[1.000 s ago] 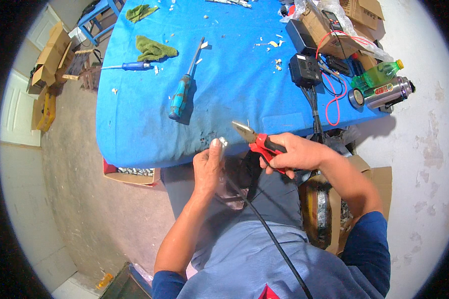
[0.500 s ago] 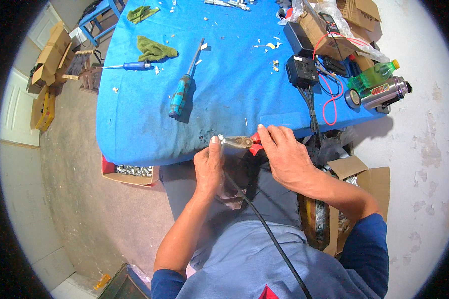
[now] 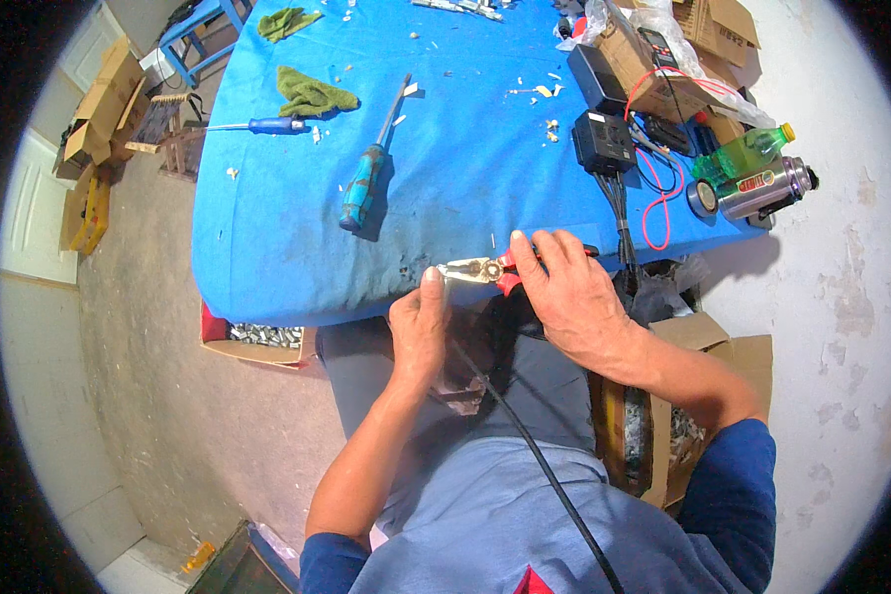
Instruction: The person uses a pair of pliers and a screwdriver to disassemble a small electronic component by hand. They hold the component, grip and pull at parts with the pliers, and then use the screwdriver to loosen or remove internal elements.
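Observation:
My left hand (image 3: 419,325) is closed at the table's front edge, thumb pointing up. From it a black cable (image 3: 527,438) runs down over my lap to the lower right; the fingers partly hide its upper end. My right hand (image 3: 576,302) is wrapped round red-handled pliers (image 3: 477,269), whose metal jaws point left. The jaw tips meet a small pale piece beside my left thumb, too small to make out. On the blue cloth beyond lie a teal-handled screwdriver (image 3: 362,188) and a blue-handled screwdriver (image 3: 275,126).
Green rags (image 3: 312,92) lie at the far left of the blue-covered table (image 3: 267,228). Black adapters (image 3: 604,142), wires, a green bottle (image 3: 752,150) and a steel flask (image 3: 762,188) crowd the right. Below the left edge stands a box of small metal parts (image 3: 265,337).
The pliers have turned a little in my right hand: their jaws look broader and brighter, and a handle end now shows beyond my fingers. My left hand keeps nearly the same place.

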Motion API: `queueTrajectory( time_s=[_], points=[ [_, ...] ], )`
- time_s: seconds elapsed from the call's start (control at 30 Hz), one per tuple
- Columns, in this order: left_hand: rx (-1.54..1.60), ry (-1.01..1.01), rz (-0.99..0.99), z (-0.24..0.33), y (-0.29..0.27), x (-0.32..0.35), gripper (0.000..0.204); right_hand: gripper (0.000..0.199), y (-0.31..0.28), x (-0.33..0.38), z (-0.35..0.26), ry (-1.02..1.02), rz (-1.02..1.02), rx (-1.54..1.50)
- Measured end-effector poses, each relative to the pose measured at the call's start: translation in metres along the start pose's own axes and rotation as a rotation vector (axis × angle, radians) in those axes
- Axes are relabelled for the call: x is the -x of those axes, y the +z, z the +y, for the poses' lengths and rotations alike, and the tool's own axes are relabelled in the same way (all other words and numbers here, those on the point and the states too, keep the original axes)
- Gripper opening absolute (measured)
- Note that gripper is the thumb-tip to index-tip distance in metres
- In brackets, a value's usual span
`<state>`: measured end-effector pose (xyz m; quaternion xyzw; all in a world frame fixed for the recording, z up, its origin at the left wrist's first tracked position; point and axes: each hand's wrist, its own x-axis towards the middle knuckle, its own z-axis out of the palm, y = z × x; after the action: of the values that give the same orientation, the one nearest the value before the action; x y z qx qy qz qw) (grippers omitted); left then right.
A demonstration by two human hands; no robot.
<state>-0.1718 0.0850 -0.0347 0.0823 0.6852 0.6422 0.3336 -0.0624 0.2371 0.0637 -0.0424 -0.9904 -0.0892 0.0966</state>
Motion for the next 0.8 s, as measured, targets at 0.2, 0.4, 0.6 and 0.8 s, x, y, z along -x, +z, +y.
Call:
queueTrajectory(
  time_s=[0.2,0.4,0.6,0.8],
  points=[
    [0.027,0.011,-0.011,-0.001,0.002,0.000,0.061,0.047,-0.002,-0.004,0.002,-0.009,-0.017,-0.020],
    [0.037,-0.026,0.004,0.003,0.003,0.002,0.067,0.046,0.000,-0.004,0.002,-0.003,-0.029,-0.014],
    [0.067,0.002,-0.019,0.003,0.004,0.004,0.063,0.045,-0.003,-0.005,0.001,0.010,-0.035,-0.015],
    [0.193,-0.085,-0.014,0.007,0.003,0.007,0.059,0.046,-0.002,-0.003,-0.001,0.023,-0.070,-0.026]
  ],
)
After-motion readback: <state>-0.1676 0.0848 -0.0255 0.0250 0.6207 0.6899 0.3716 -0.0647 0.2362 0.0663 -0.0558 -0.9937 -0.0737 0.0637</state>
